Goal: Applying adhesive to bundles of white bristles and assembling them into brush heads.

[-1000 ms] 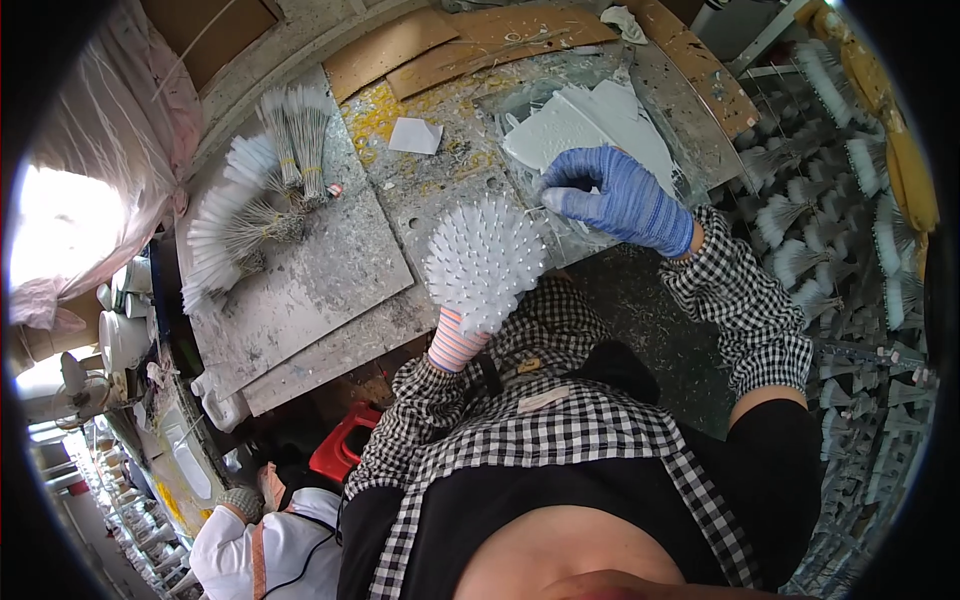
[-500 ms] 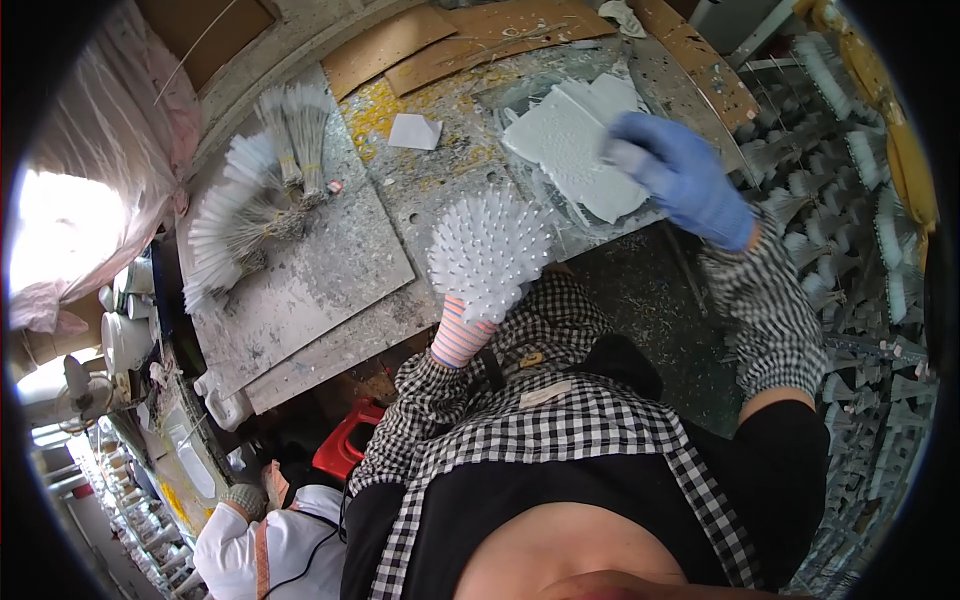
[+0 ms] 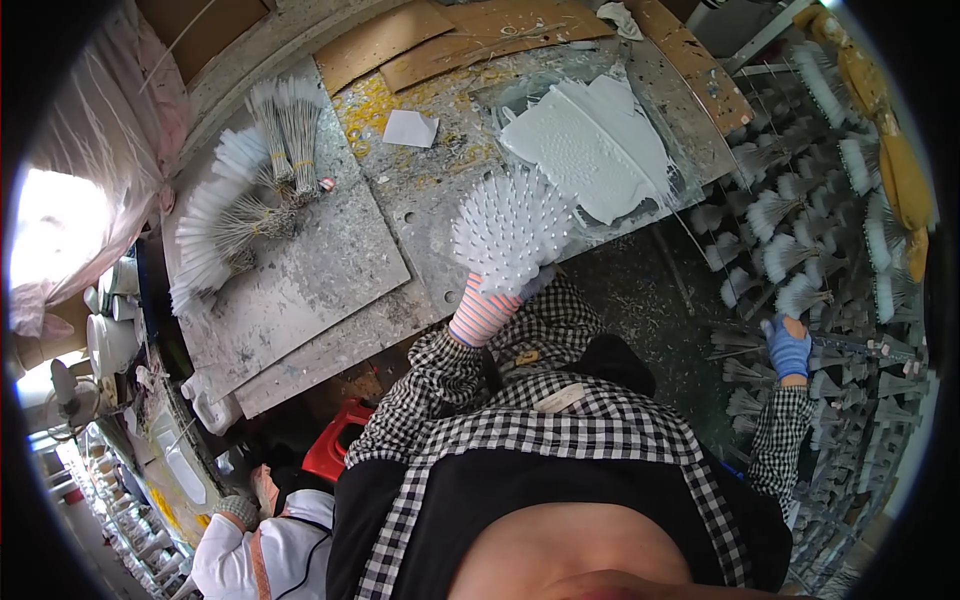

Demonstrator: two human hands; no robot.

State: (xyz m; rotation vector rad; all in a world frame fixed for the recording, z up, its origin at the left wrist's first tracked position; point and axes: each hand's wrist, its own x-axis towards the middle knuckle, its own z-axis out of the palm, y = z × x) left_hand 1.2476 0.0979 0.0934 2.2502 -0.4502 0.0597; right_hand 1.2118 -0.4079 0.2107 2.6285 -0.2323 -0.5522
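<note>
My left hand (image 3: 486,312), in a striped glove, is closed round the base of a spread bundle of thin stems with white bead-like tips (image 3: 512,232). The bundle fans out over the front edge of the worktable, and its lower stems are hidden. Far to the right, my right hand (image 3: 789,348) in a blue glove is at a rack (image 3: 850,345) hung with many pale, fan-shaped bundles. Its fingers look curled, but what they grip is too small to make out. One pale bundle (image 3: 800,295) hangs just above it.
White paste (image 3: 590,150) lies spread on the worktable (image 3: 340,290), a ridge across it. White-ended wire bundles (image 3: 240,215) lie at the left, near a white paper (image 3: 410,128). Cardboard (image 3: 500,40) covers the back. Another person (image 3: 265,540) works at lower left beside a red stool (image 3: 335,440).
My right hand has moved from over the paste to the rack at the right. My left hand and its bundle have shifted slightly right and away from me.
</note>
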